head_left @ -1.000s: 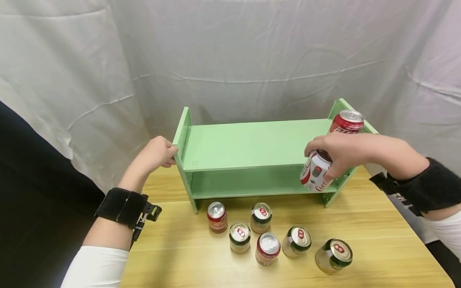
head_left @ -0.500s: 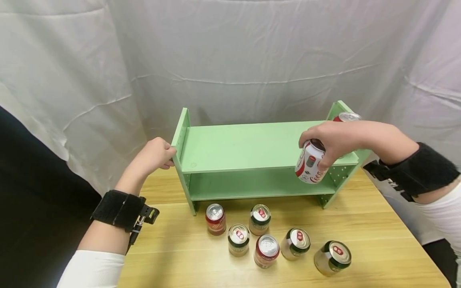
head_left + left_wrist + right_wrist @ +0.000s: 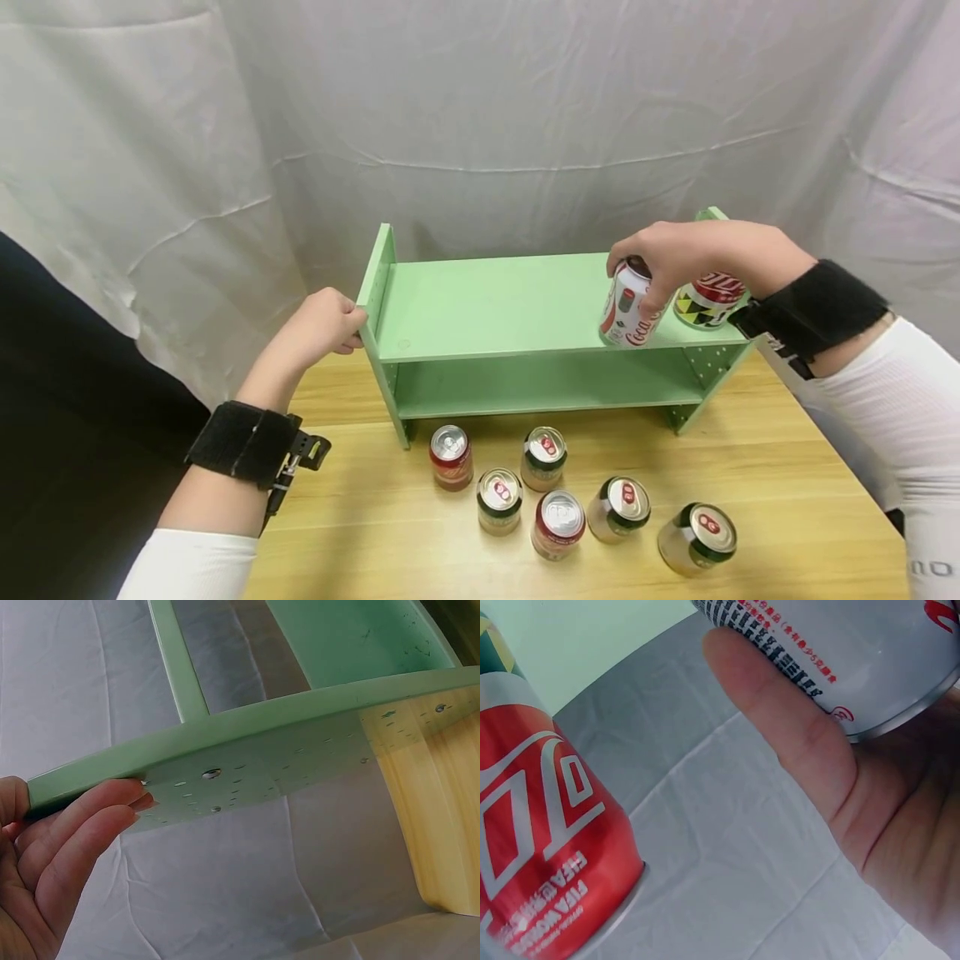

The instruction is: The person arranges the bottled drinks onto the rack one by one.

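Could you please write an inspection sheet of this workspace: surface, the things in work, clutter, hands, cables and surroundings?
Surface: wooden table, light, with bare parts at front right.
Things in work: white cola can tilted at the top board of the green shelf; red cola can upright beside it, on that board.
Clutter: six cans upright on the table in front of the shelf.
Hands: right hand grips the white cola can from above; left hand holds the shelf's left side panel, fingers curled on its edge.
Cables: nothing seen.
Surroundings: white cloth backdrop; black wrist straps on both arms.
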The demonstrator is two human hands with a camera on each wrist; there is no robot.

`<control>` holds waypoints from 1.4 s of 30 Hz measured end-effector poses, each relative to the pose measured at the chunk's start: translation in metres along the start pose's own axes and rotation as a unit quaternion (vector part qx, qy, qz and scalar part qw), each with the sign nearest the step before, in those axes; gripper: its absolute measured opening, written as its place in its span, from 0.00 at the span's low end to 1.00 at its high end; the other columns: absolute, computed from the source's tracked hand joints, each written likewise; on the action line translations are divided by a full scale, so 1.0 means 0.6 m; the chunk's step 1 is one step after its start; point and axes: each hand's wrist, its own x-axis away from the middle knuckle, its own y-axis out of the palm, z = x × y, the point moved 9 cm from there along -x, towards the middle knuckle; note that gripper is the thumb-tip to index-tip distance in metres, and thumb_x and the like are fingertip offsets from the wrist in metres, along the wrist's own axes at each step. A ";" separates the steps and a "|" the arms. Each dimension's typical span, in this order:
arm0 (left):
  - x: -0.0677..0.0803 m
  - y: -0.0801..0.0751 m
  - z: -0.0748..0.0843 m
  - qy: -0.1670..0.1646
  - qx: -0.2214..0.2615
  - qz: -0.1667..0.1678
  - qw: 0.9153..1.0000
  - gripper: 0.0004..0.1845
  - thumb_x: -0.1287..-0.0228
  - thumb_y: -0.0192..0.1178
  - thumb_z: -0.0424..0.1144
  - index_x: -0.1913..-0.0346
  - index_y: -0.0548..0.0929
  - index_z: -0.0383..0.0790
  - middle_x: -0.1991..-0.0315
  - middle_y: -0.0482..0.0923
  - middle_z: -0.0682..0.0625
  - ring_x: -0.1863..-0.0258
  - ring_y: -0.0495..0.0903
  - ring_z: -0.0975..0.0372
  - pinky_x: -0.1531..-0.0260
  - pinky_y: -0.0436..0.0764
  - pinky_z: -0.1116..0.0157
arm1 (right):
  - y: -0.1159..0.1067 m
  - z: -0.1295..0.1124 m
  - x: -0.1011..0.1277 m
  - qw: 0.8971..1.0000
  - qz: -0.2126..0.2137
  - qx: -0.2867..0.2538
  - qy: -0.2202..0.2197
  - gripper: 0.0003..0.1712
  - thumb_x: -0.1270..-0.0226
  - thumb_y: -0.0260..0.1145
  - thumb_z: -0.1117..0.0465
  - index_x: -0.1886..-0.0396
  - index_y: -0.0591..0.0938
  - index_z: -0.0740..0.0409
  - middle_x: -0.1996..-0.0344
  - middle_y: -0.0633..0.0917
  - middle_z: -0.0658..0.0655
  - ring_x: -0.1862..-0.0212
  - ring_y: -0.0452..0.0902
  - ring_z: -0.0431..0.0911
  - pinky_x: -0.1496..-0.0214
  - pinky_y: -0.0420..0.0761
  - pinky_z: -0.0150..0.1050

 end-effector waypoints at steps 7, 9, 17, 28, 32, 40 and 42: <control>-0.002 0.006 -0.003 0.001 -0.005 0.003 1.000 0.18 0.40 0.40 0.33 0.88 0.57 0.45 0.73 0.84 0.42 0.71 0.85 0.56 0.61 0.85 0.57 | -0.001 0.021 -0.024 1.000 -0.001 -0.007 0.008 0.34 0.59 0.76 0.58 0.48 0.75 0.59 0.62 0.81 0.57 0.62 0.78 0.47 0.65 0.80 0.38; -0.003 0.006 -0.003 0.002 -0.004 0.004 1.000 0.18 0.40 0.40 0.33 0.88 0.57 0.45 0.74 0.84 0.42 0.71 0.85 0.56 0.61 0.85 0.58 | 0.000 0.028 -0.031 1.000 -0.006 -0.011 0.016 0.35 0.58 0.75 0.58 0.47 0.75 0.60 0.62 0.81 0.58 0.61 0.78 0.48 0.64 0.81 0.39; -0.002 -0.001 -0.003 -0.001 -0.008 0.011 1.000 0.17 0.41 0.41 0.33 0.88 0.58 0.44 0.74 0.84 0.42 0.71 0.85 0.56 0.62 0.85 0.57 | -0.002 0.040 -0.047 0.997 -0.026 -0.060 0.052 0.36 0.56 0.73 0.61 0.43 0.73 0.61 0.57 0.78 0.62 0.58 0.77 0.50 0.62 0.81 0.40; 0.009 -0.005 -0.004 -0.009 0.004 0.021 1.000 0.18 0.40 0.41 0.33 0.88 0.58 0.45 0.70 0.84 0.38 0.69 0.85 0.55 0.61 0.85 0.57 | -0.005 0.038 -0.053 0.994 0.002 -0.093 0.056 0.41 0.55 0.72 0.64 0.38 0.68 0.63 0.54 0.77 0.65 0.55 0.77 0.53 0.61 0.81 0.43; 0.008 -0.003 -0.004 -0.016 0.000 0.029 0.999 0.18 0.41 0.41 0.33 0.89 0.58 0.45 0.74 0.84 0.41 0.71 0.84 0.56 0.61 0.84 0.58 | -0.010 0.035 -0.047 0.996 0.034 -0.068 0.043 0.41 0.54 0.73 0.65 0.38 0.67 0.66 0.54 0.77 0.66 0.55 0.77 0.55 0.61 0.81 0.45; -0.016 0.000 0.010 -0.019 -0.010 0.045 0.999 0.18 0.41 0.42 0.33 0.88 0.57 0.45 0.78 0.82 0.43 0.72 0.83 0.56 0.64 0.83 0.61 | -0.006 0.060 -0.005 0.984 0.141 -0.093 0.057 0.59 0.57 0.76 0.63 0.31 0.50 0.75 0.45 0.70 0.76 0.50 0.73 0.63 0.48 0.76 0.57; -0.027 0.001 0.013 -0.018 -0.010 0.049 0.999 0.18 0.42 0.42 0.33 0.88 0.58 0.45 0.77 0.82 0.42 0.72 0.83 0.55 0.66 0.83 0.62 | -0.002 0.069 0.010 0.979 0.166 -0.103 0.062 0.64 0.58 0.78 0.63 0.31 0.45 0.77 0.40 0.64 0.79 0.45 0.68 0.67 0.42 0.69 0.62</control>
